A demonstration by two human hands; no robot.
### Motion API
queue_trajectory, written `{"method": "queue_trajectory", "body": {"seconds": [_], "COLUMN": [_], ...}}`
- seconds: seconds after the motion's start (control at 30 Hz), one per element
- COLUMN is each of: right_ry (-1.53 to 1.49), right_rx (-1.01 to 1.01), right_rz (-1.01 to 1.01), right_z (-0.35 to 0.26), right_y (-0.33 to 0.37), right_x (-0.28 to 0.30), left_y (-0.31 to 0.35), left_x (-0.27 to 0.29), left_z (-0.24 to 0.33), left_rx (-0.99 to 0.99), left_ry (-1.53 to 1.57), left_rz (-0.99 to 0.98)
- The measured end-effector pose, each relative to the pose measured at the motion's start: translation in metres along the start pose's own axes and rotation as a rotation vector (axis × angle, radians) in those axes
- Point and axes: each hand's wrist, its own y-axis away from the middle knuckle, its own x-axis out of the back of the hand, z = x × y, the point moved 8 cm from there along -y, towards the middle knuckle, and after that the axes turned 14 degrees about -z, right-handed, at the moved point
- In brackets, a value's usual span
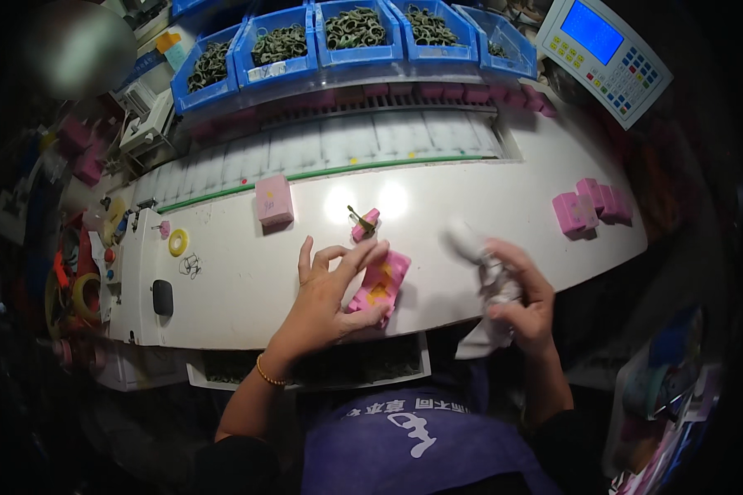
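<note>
Near the front edge of the white table, my left hand (pixel 330 289) grips a pink mould block (pixel 390 276) between thumb and fingers. Yellowish marks show in the block's open, hollowed face. Just beyond those fingertips lies a small pink piece (pixel 371 219) with a dark green, stick-like part (pixel 357 218) across it. My right hand (pixel 524 297), off to the right, is closed around a crumpled white cloth (pixel 497 285). A greyish rounded end, smeared by motion, sticks out past the fingers; its kind is unclear. The cloth hangs down below that hand.
Farther back stands a pink block (pixel 274 202); several more pink blocks (pixel 590 206) sit at the right. Blue bins (pixel 359 54) of green ring-shaped pieces line the back. A keypad device (pixel 607 54) is at upper right, a yellow tape roll (pixel 178 242) at left, an open drawer (pixel 425 359) below.
</note>
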Motion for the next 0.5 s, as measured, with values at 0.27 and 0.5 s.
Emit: {"method": "queue_trajectory", "body": {"seconds": [0.27,0.5], "right_ry": [1.326,0.75], "right_rx": [-0.153,0.105], "right_rz": [0.171,-0.077], "right_z": [0.017,0.016], "right_y": [0.009,-0.083], "right_x": [0.033,-0.068], "left_y": [0.014,0.02], "left_x": [0.009,0.006], "left_z": [0.035,0.019], "left_rx": [-0.179,0.012], "left_ry": [0.095,0.018], "left_rz": [0.392,0.296]}}
